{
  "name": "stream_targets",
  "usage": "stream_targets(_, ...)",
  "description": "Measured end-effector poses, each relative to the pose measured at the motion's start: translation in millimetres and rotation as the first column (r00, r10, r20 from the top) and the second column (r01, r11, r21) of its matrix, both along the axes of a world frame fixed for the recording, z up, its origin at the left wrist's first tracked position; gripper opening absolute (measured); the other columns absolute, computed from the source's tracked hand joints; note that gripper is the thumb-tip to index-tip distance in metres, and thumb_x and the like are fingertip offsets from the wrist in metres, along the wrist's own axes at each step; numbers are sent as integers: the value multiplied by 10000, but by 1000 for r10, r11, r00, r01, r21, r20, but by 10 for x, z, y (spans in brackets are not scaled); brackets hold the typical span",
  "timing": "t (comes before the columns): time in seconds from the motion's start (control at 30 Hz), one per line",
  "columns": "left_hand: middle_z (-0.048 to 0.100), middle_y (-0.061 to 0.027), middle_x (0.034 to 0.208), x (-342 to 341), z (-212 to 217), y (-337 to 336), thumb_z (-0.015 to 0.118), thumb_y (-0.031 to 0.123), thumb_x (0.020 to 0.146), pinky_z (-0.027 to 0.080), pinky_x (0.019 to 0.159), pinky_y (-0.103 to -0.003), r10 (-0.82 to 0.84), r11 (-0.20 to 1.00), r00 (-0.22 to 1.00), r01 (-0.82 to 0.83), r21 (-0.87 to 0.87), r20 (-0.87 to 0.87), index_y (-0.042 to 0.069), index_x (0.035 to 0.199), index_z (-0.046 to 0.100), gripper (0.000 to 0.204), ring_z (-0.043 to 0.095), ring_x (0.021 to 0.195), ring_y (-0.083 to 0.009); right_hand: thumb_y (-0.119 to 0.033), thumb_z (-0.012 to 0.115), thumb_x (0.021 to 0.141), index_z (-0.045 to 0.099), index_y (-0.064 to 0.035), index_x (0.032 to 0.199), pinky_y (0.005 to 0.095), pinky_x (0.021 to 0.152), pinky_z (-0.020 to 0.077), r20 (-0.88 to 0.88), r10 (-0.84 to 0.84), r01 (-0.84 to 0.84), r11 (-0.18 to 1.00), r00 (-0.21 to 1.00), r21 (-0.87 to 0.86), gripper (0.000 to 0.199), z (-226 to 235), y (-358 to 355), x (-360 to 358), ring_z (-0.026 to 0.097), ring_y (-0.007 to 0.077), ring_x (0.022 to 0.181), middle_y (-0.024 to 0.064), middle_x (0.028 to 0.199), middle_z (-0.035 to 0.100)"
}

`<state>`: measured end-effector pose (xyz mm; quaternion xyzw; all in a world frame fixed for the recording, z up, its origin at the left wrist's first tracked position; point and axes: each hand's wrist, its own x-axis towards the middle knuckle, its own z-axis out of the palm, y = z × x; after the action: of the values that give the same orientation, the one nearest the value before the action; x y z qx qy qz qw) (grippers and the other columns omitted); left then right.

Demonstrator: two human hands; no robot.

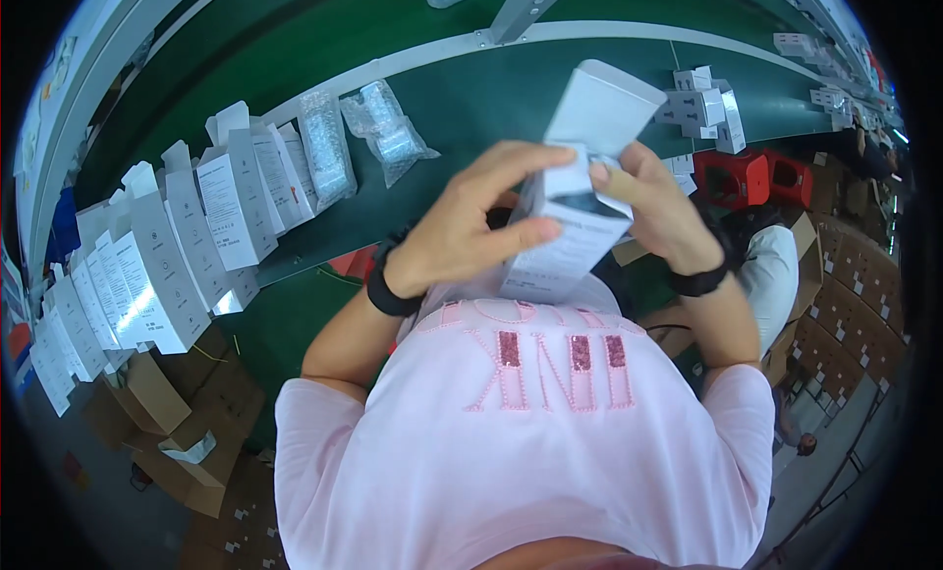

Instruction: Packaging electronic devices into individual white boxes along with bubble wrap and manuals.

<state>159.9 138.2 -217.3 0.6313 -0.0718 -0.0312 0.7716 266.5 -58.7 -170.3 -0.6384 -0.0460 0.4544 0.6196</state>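
A white printed carton (563, 257) is held upright and tilted in front of my chest. Its long top flap (604, 104) stands up and away from me, and something dark shows inside the mouth. My left hand (479, 217) grips the carton's left side, with the thumb on the near face and the fingers at the top rim. On the other side my right hand (666, 209) has its thumb over the opening and its fingers closed around the right edge. What lies under the right thumb cannot be made out.
Several white cartons with raised flaps (147, 266) stand in a row at left. Beside them lie bubble-wrapped packs (385, 128) on the green table (462, 99). More white boxes (699, 108) and red stools (732, 177) are at right. Brown cardboard boxes (196, 452) sit low at left.
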Motion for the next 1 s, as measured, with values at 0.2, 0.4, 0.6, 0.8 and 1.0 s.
stream_targets(0.2, 537, -133, 1241, 70, -157, -40, 715, 262, 848, 516, 850, -361, 2, 1000, 988, 2, 26, -156, 61, 1312, 505, 548, 560, 1107, -260, -159, 648, 909, 615, -24, 1248, 304, 953, 438, 481, 85, -229, 941, 872, 250, 367, -59, -97, 28, 538, 160, 1158, 123, 1306, 568)
stream_targets(0.4, 533, -142, 1247, 99, -222, -161, 741, 259, 829, 496, 888, -376, 54, 989, 976, -81, -122, -213, 93, 1362, 429, 639, 548, 1105, -258, -127, 572, 931, 617, -15, 1240, 330, 946, 462, 394, 100, -133, 989, 914, 58, 332, -13, -158, 17, 574, 227, 1146, 166, 1259, 605)
stream_targets(0.6, 528, -136, 1243, 156, -264, -176, 729, 232, 844, 487, 900, -375, -3, 991, 986, -20, -131, -166, 101, 1368, 431, 617, 532, 1114, -243, -112, 526, 942, 644, -9, 1199, 375, 1010, 399, 681, 327, -311, 938, 655, -151, 301, 131, -153, 78, 539, 299, 1204, 163, 1245, 615)
stream_targets(0.8, 528, -135, 1257, 216, -331, -190, 716, 223, 860, 478, 927, -353, 8, 988, 990, -30, -155, -143, 99, 1368, 453, 585, 537, 1121, -234, -194, 548, 942, 623, -17, 1230, 433, 1047, 360, 664, 321, -316, 939, 675, -132, 346, 75, -176, 125, 509, 339, 1236, 176, 1265, 599)
stream_targets(1.0, 588, -116, 1195, 197, -341, -277, 672, 175, 899, 475, 937, -341, 49, 966, 986, -88, -243, -161, 69, 1357, 462, 515, 574, 1083, -197, -288, 633, 882, 570, -32, 1298, 454, 1091, 303, 697, 393, -351, 912, 600, -213, 492, 23, -228, 42, 403, 343, 1331, 201, 1413, 457)
